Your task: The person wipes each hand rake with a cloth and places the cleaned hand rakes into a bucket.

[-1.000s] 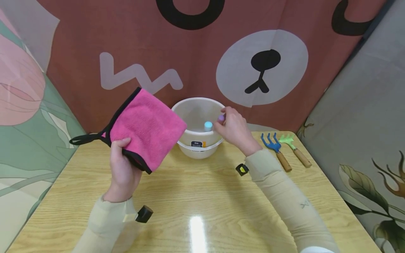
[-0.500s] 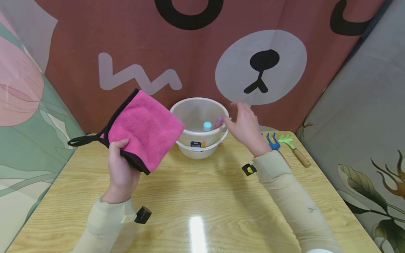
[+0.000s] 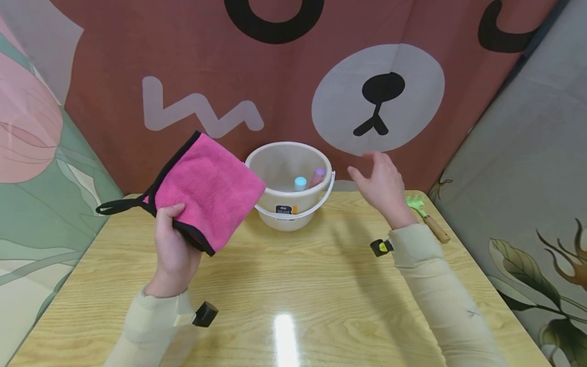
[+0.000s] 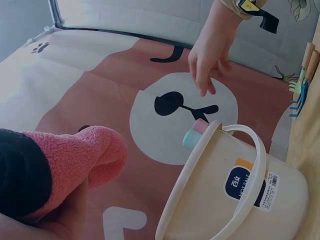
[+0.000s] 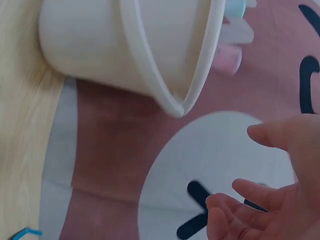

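Note:
A pink cloth (image 3: 208, 191) with black edging and a black hanging loop is gripped in my left hand (image 3: 176, 255), thumb on top, above the left of the table. Right of it stands a cream bucket (image 3: 289, 221), its handle resting against the front. Inside the bucket, a blue-capped item (image 3: 300, 184) and a purple-capped one (image 3: 318, 176) lean, their lower parts hidden; the right wrist view also shows their tops (image 5: 227, 59) past the rim. My right hand (image 3: 381, 186) hovers right of the bucket, holding nothing, fingers loosely bent and apart from the thumb.
At the table's right edge lies a small green rake (image 3: 426, 216) with a wooden handle. Beside it, a blue hand fork (image 4: 300, 100) shows in the left wrist view. A printed curtain (image 3: 183, 61) hangs behind the wooden table (image 3: 275, 275).
My right hand has let go of the purple-capped item in the bucket and moved right, away from the rim. The bucket's handle has come into fuller view. My left hand barely shifts.

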Demonstrator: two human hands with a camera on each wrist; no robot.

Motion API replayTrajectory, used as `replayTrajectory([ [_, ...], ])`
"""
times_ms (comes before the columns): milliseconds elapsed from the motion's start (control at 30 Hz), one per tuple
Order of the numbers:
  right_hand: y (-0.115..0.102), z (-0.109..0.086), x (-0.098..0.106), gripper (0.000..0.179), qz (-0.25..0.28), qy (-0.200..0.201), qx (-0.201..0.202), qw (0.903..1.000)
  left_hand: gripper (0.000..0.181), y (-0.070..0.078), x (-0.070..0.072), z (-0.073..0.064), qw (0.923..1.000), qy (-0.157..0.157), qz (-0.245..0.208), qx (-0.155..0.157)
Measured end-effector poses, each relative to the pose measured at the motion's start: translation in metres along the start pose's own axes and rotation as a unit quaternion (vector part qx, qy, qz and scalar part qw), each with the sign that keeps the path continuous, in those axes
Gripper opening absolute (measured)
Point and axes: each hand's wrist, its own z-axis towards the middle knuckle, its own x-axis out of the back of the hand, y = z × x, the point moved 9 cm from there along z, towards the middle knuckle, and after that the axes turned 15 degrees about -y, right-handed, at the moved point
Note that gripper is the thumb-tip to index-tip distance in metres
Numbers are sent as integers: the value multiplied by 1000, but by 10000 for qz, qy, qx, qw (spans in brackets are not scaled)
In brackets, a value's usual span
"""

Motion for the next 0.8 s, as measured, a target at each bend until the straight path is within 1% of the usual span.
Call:
replayTrajectory([
  [200, 28, -6, 4, 65, -159, -145, -224, 9995, 28, -2, 4, -2, 10000, 60, 15, 62],
  [333, 52, -9, 1, 68, -177, -393, -388, 9983, 28, -3, 6, -5, 9998, 76, 128, 159],
  [400, 66, -10, -2, 72, -165, -566, -557, 9967, 28, -4, 7, -5, 9996, 68, 169, 203],
  [567, 102, -11, -14, 79, -374, -1129, -952, 9883, 28, -8, 7, -5, 9995, 18, 90, 293],
  [700, 128, -11, -25, 77, -632, -1522, -1176, 9793, 27, -9, 8, -6, 9994, 28, 118, 313],
  [800, 147, -12, -33, 79, -781, -1799, -1351, 9712, 25, -11, 10, -7, 9991, 90, 150, 381],
])
